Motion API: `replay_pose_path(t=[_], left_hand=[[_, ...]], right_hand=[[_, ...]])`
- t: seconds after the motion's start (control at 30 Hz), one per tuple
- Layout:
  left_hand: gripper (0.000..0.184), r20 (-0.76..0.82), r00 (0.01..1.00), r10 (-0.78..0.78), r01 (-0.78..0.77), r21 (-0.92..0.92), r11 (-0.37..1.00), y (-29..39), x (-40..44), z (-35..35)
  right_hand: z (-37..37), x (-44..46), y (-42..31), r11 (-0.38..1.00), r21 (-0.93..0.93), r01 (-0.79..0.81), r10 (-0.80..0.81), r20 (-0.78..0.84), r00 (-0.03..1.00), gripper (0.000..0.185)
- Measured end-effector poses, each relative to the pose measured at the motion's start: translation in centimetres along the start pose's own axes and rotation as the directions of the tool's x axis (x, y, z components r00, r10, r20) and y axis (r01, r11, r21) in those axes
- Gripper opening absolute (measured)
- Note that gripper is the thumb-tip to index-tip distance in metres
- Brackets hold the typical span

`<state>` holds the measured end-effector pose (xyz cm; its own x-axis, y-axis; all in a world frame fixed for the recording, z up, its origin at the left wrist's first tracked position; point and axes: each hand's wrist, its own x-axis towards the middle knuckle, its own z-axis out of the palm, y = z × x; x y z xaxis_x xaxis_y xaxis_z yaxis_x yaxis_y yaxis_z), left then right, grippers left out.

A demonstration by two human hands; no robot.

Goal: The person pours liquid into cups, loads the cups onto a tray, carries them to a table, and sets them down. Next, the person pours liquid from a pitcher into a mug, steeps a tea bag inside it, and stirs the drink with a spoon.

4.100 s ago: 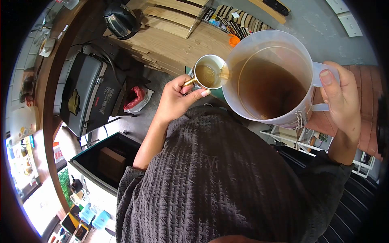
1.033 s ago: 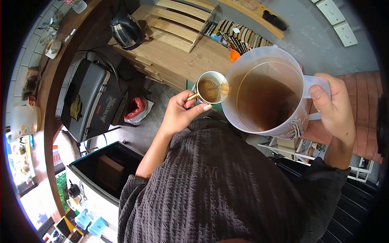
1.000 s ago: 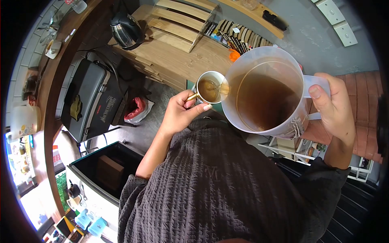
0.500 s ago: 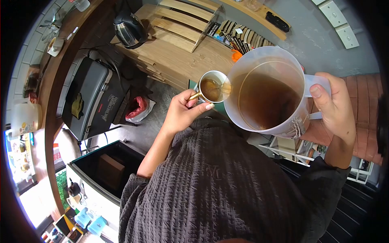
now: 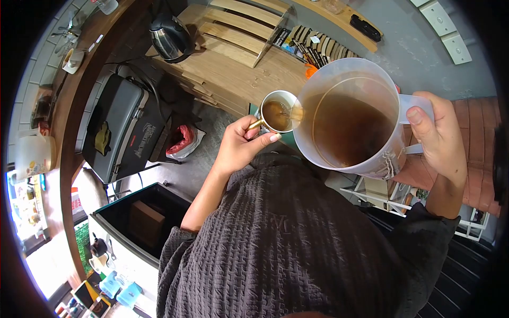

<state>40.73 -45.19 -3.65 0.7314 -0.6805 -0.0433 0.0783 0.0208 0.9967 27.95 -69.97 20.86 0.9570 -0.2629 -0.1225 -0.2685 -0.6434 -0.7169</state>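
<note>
My left hand (image 5: 243, 144) grips a white cup (image 5: 280, 95) by its gold handle, with brown liquid inside. To its right, my right hand (image 5: 437, 135) is wrapped round the handle of a large translucent plastic pitcher (image 5: 347, 124), tilted toward the cup. Brown liquid half covers the pitcher's inside, and a stream runs from its lip into the cup. The pitcher's rim is right beside the cup's rim; whether they touch I cannot tell.
Behind the cup is a wooden counter (image 5: 238, 74) with a black and steel kettle (image 5: 172, 40), a slatted wooden rack (image 5: 238, 26) and a row of card-like items (image 5: 328, 45). A black case (image 5: 119, 127) and a bin with a red liner (image 5: 183, 140) stand at left.
Liquid keeps running from the pitcher into the cup, and the level in the cup looks slightly higher. Both hands stay almost where they were.
</note>
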Motion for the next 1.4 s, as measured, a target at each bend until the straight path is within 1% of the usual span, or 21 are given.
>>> replay_pose_path(t=[0.23,0.43,0.5,0.63,0.7,0.73,0.8,0.83,0.9,0.93,1.0,1.07,1.1,1.13,1.2,1.23,1.27,1.3,1.33,1.4], left_hand=[[0.049,-0.011,1.000,-0.008,0.008,0.004,1.000,0.2,0.1,-0.2],[0.051,-0.014,1.000,0.021,-0.021,0.011,1.000,-0.1,0.4,-0.5],[0.052,-0.023,1.000,-0.005,0.005,0.007,1.000,0.1,0.4,-0.5],[0.052,-0.029,1.000,-0.010,0.010,-0.009,1.000,-0.2,0.6,-0.9],[0.050,-0.061,0.998,-0.001,-0.006,-0.126,0.992,-0.4,0.7,-1.1],[0.050,-0.063,0.998,-0.002,-0.006,-0.125,0.992,-0.3,0.8,-1.3],[0.047,-0.092,0.996,-0.005,-0.013,-0.194,0.981,-0.1,0.8,-1.8],[0.046,-0.102,0.995,0.014,-0.034,-0.200,0.979,0.0,0.9,-2.1],[0.046,-0.128,0.992,0.020,-0.046,-0.207,0.977,0.5,0.8,-2.7],[0.045,-0.148,0.989,0.024,-0.056,-0.218,0.974,0.7,0.7,-3.1],[0.044,-0.172,0.985,0.023,-0.058,-0.206,0.977,0.8,0.4,-4.1],[0.042,-0.187,0.982,0.025,-0.073,-0.254,0.965,0.9,0.1,-4.9],[0.040,-0.206,0.978,0.022,-0.083,-0.291,0.953,0.7,0.0,-5.2],[0.030,-0.223,0.974,0.047,-0.113,-0.295,0.949,0.4,-0.3,-5.6],[0.020,-0.288,0.957,-0.022,-0.072,-0.312,0.947,0.9,-0.7,-5.7],[0.020,-0.291,0.956,-0.015,-0.078,-0.303,0.950,1.0,-0.9,-5.9],[0.021,-0.272,0.962,0.000,-0.096,-0.341,0.935,0.8,-1.2,-6.3],[0.024,-0.253,0.967,0.016,-0.114,-0.378,0.919,0.8,-1.5,-6.6],[0.024,-0.258,0.966,0.021,-0.118,-0.368,0.922,0.9,-1.7,-6.9],[0.027,-0.264,0.964,0.018,-0.113,-0.351,0.929,1.0,-2.3,-7.2]], right_hand=[[-0.1,0.4,0.0,1.000,-0.017,-0.004,0.005,0.027,1.000,0.036],[0.0,0.7,0.2,1.000,-0.007,-0.002,0.002,0.020,1.000,0.037],[0.2,0.7,0.5,1.000,0.006,0.010,-0.010,0.007,1.000,0.036],[0.6,0.9,1.7,0.998,0.043,0.044,-0.042,-0.039,0.998,0.035],[1.0,1.0,3.0,0.984,0.178,0.029,-0.011,-0.101,0.995,0.037],[1.5,1.0,3.4,0.983,0.179,0.030,-0.012,-0.099,0.995,0.037],[2.8,1.2,4.5,0.940,0.339,0.026,0.068,-0.261,0.963,0.040],[3.3,1.3,5.7,0.940,0.341,0.028,0.065,-0.258,0.964,0.040],[4.2,2.0,8.9,0.803,0.591,0.076,0.159,-0.335,0.929,0.042],[5.2,2.3,10.1,0.800,0.594,0.080,0.154,-0.333,0.930,0.042],[7.4,3.0,12.7,0.726,0.670,0.155,0.189,-0.411,0.892,0.043],[10.0,4.2,14.7,0.680,0.700,0.217,0.205,-0.466,0.861,0.043],[11.6,5.1,15.3,0.701,0.679,0.218,0.245,-0.516,0.821,0.046],[13.2,5.9,16.6,0.713,0.645,0.276,0.216,-0.576,0.789,0.046],[16.0,7.4,18.2,0.727,0.599,0.336,0.190,-0.646,0.739,0.044],[17.0,8.1,19.4,0.742,0.571,0.351,0.168,-0.665,0.728,0.042],[17.9,8.7,20.6,0.756,0.545,0.362,0.148,-0.681,0.717,0.041],[18.6,9.3,21.6,0.745,0.565,0.354,0.173,-0.677,0.715,0.042],[19.5,9.9,22.9,0.737,0.571,0.361,0.172,-0.675,0.717,0.042],[20.6,11.2,24.4,0.802,0.494,0.336,0.200,-0.752,0.628,0.042]])
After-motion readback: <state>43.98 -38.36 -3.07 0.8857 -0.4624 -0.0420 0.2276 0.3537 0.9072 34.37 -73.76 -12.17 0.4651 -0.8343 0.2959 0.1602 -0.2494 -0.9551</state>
